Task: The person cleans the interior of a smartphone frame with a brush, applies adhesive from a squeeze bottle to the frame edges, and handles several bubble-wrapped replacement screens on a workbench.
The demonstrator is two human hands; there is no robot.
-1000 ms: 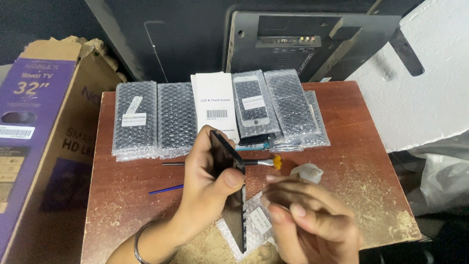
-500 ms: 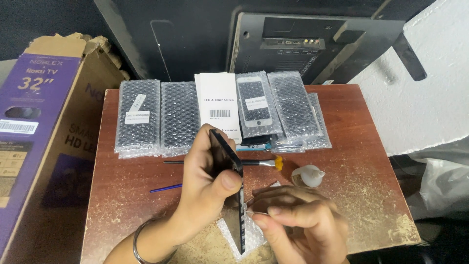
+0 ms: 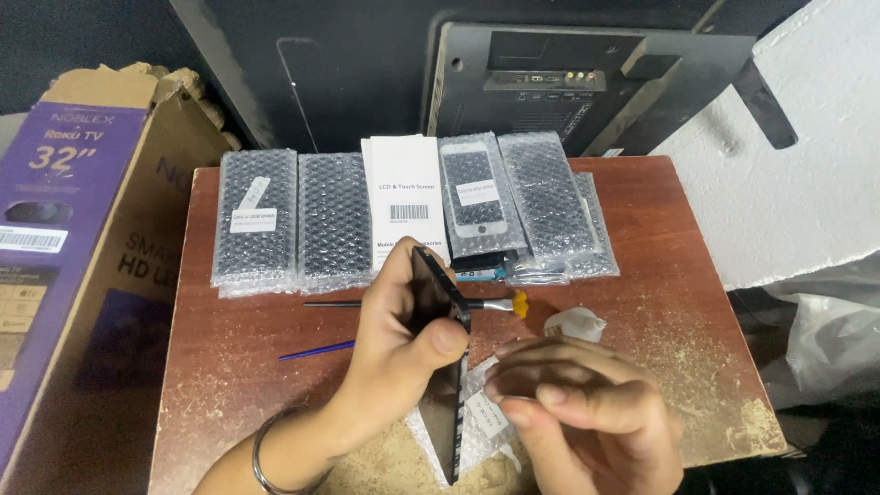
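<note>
My left hand [image 3: 394, 353] grips a thin black phone screen panel [image 3: 442, 367], held on edge above the front of the wooden table [image 3: 238, 339]. My right hand [image 3: 582, 408] is curled close against the panel's right side, fingers bent together; whether it pinches anything is hidden. Under both hands lies an opened bubble-wrap sleeve [image 3: 481, 423].
A row of bubble-wrapped screen packs [image 3: 298, 220] and a white flat box [image 3: 403, 197] lies across the table's back. A thin screwdriver with a yellow end [image 3: 417, 303], a blue stick [image 3: 316, 349] and a clear plastic scrap [image 3: 573, 323] lie mid-table. A purple cardboard box [image 3: 64, 238] stands left.
My right hand has shifted slightly up and toward the panel, its fingers curling tighter. The left hand still holds the panel in the same pose.
</note>
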